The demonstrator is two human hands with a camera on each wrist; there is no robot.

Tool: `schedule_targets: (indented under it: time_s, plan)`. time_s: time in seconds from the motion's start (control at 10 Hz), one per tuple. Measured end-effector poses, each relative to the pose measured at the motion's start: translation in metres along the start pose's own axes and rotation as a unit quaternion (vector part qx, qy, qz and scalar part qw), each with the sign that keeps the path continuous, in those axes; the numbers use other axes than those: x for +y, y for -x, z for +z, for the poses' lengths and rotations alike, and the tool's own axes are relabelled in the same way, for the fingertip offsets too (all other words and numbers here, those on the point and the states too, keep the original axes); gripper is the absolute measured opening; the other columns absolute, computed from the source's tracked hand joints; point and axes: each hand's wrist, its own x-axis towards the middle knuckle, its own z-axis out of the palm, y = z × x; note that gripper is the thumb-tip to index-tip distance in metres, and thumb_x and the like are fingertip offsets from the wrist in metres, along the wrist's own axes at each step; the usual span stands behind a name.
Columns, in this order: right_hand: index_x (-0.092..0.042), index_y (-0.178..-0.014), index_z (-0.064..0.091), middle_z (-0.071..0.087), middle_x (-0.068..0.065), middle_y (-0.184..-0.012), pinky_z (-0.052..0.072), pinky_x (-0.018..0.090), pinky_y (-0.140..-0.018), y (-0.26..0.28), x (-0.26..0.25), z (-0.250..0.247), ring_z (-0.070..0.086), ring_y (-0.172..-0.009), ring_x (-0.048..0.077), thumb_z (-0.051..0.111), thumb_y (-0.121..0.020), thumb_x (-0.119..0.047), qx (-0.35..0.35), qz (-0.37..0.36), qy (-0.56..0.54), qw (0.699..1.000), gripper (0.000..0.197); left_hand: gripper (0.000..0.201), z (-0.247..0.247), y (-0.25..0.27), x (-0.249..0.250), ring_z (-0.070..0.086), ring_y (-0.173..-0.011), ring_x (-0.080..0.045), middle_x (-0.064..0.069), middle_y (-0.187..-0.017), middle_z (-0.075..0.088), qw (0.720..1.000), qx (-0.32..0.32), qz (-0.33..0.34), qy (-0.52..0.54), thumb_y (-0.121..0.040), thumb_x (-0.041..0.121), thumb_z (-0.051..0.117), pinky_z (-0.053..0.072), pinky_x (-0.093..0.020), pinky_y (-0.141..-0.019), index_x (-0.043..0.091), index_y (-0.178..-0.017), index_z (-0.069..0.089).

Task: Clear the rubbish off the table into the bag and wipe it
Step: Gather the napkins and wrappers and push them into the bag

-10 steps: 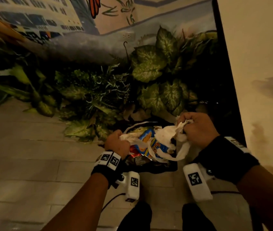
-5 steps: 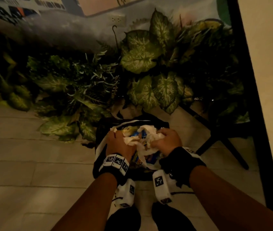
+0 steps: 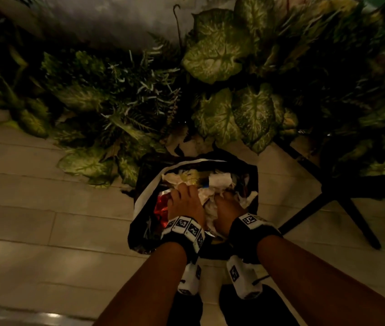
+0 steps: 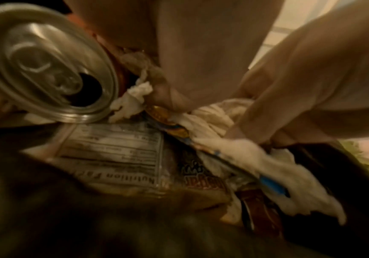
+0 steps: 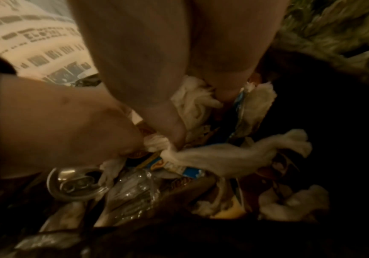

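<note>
A black rubbish bag stands open on the floor in front of my feet. Both my hands are down inside its mouth. My left hand and right hand grip one bundle of crumpled white tissue and snack wrappers. In the left wrist view my left hand pinches the tissue beside an opened drink can and a wrapper with a nutrition label. In the right wrist view my right hand pinches the tissue above the can.
Large leafy plants crowd the wall just behind the bag. The black legs of a stand spread over the tiled floor to the right. A red foil wrapper lies in the bag's left side.
Both hands have come together and gone down with the tissue and wrappers, from above the bag into its mouth. The head view has tilted further down over the bag.
</note>
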Motion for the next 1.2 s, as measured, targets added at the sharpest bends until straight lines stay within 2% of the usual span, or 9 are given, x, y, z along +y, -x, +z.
schedule_targets:
  time_s: [0.1,0.2,0.3,0.5,0.6,0.7,0.8,0.9,1.2]
  plan:
    - [-0.014,-0.144,0.025,0.022,0.012,-0.151,0.027,0.034,-0.109,-0.004,0.003,0.001,0.027,-0.138,0.03,0.056,-0.087,-0.015,-0.015,-0.009,0.013,1.0,0.066,0.032,0.006,-0.006,0.0,0.061,-0.08,-0.032,-0.014,-0.094,0.061,0.997,0.072,0.013,-0.032,-0.065,0.021,0.071,0.052,-0.038,-0.062,0.01,-0.093,0.06]
    - [-0.015,-0.146,0.022,0.027,0.011,-0.151,0.028,0.031,-0.11,-0.001,0.006,-0.007,0.03,-0.138,0.027,0.058,-0.086,-0.014,-0.038,-0.008,-0.017,0.999,0.07,0.042,-0.014,-0.002,0.002,0.045,-0.115,-0.036,-0.015,-0.127,0.045,0.999,-0.051,-0.015,-0.009,-0.087,0.03,0.052,0.042,-0.044,-0.092,0.008,-0.122,0.046]
    - [-0.018,-0.147,0.019,0.03,0.008,-0.151,0.028,0.03,-0.11,0.014,0.007,-0.016,0.032,-0.137,0.025,0.066,-0.08,-0.015,-0.058,-0.004,-0.071,0.996,0.082,0.062,-0.025,0.0,-0.007,0.029,-0.129,-0.035,-0.012,-0.139,0.027,0.996,-0.079,-0.008,0.027,-0.084,0.044,0.054,0.031,-0.046,-0.105,0.014,-0.134,0.032]
    - [-0.021,-0.147,0.014,0.025,0.007,-0.152,0.024,0.039,-0.116,0.054,0.0,-0.031,0.027,-0.139,0.025,0.062,-0.085,-0.01,-0.038,-0.022,-0.234,0.971,0.079,0.075,-0.07,0.028,-0.022,0.028,-0.139,-0.028,-0.004,-0.153,0.022,0.985,-0.098,0.019,0.137,-0.079,0.039,0.062,0.029,-0.04,-0.112,0.024,-0.144,0.027]
    - [-0.031,-0.145,0.012,0.025,0.004,-0.153,0.024,0.039,-0.116,0.075,-0.001,-0.037,0.028,-0.139,0.023,0.063,-0.085,-0.014,-0.018,-0.024,-0.302,0.953,0.081,0.078,-0.097,0.054,-0.021,0.036,-0.135,-0.026,-0.002,-0.15,0.032,0.983,-0.084,0.022,0.164,-0.076,0.04,0.065,0.034,-0.041,-0.11,0.026,-0.144,0.028]
    - [-0.037,-0.145,0.011,0.035,-0.005,-0.145,0.032,0.033,-0.111,0.094,-0.006,-0.047,0.036,-0.134,0.017,0.075,-0.071,-0.024,-0.007,-0.012,-0.267,0.964,0.099,0.057,-0.135,0.079,-0.017,0.049,-0.123,-0.023,-0.005,-0.133,0.052,0.958,-0.052,0.017,0.281,-0.08,0.018,0.065,0.04,-0.031,-0.103,0.017,-0.133,0.046]
    - [-0.024,-0.144,0.031,0.042,0.002,-0.144,0.039,0.025,-0.102,0.13,-0.03,-0.071,0.045,-0.129,0.021,0.069,-0.077,-0.02,0.008,-0.015,-0.237,0.971,0.076,0.029,-0.176,0.098,-0.017,0.057,-0.101,-0.02,-0.004,-0.107,0.062,0.951,-0.009,-0.005,0.308,-0.082,0.001,0.054,0.042,-0.022,-0.084,0.015,-0.106,0.061]
    - [-0.02,-0.128,0.054,0.052,0.005,-0.135,0.042,0.023,-0.095,0.175,-0.053,-0.099,0.052,-0.121,0.022,0.061,-0.083,-0.021,0.025,-0.049,-0.188,0.981,0.046,0.024,-0.216,0.108,-0.02,0.062,-0.086,-0.021,0.0,-0.084,0.064,0.956,0.043,0.015,0.288,-0.079,0.003,0.059,0.046,-0.024,-0.075,0.027,-0.081,0.06]
    - [-0.034,-0.121,0.057,0.064,-0.005,-0.114,0.047,0.022,-0.087,0.332,-0.004,-0.177,0.06,-0.102,0.01,0.061,-0.086,-0.037,0.055,-0.182,-0.158,0.969,0.035,0.029,-0.315,0.161,0.04,0.066,-0.081,-0.01,0.007,-0.083,0.07,0.935,0.125,0.101,0.318,-0.076,-0.005,0.065,0.054,-0.032,-0.079,0.024,-0.079,0.067]
